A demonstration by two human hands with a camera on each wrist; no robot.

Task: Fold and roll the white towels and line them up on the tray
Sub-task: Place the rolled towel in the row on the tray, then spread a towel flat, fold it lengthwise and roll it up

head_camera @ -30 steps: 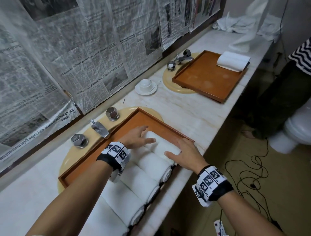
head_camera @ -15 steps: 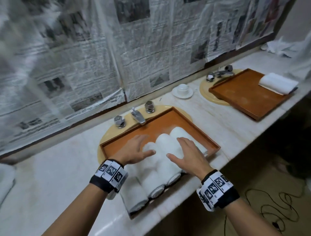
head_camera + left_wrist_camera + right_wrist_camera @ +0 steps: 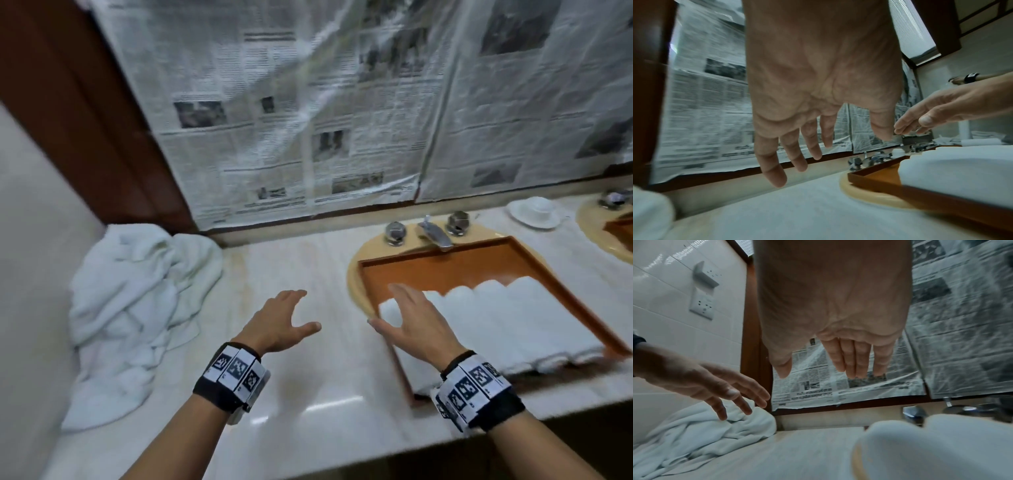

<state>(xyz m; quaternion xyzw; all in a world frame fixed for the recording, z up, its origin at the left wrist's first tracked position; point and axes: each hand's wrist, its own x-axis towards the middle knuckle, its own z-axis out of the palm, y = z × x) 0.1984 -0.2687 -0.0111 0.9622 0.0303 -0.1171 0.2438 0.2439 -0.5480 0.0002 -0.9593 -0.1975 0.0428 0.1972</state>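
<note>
Several rolled white towels (image 3: 496, 318) lie side by side in the brown wooden tray (image 3: 445, 263) over the sink. A heap of loose white towels (image 3: 133, 301) sits at the counter's left end; it also shows in the right wrist view (image 3: 701, 433). My left hand (image 3: 287, 322) hovers open above the bare marble between heap and tray, fingers spread, holding nothing (image 3: 818, 146). My right hand (image 3: 407, 322) is open over the tray's left edge, above the leftmost roll, empty as well (image 3: 830, 369).
Newspaper sheets (image 3: 308, 120) cover the mirror behind the counter. A chrome tap (image 3: 433, 233) with two knobs stands behind the tray. A white cup and saucer (image 3: 536, 212) sit at the back right. A tiled wall (image 3: 684, 305) with sockets closes the left end.
Both hands have lifted off the rolled towels in the tray and moved left. My view has swung left, so the loose towel heap now shows.
</note>
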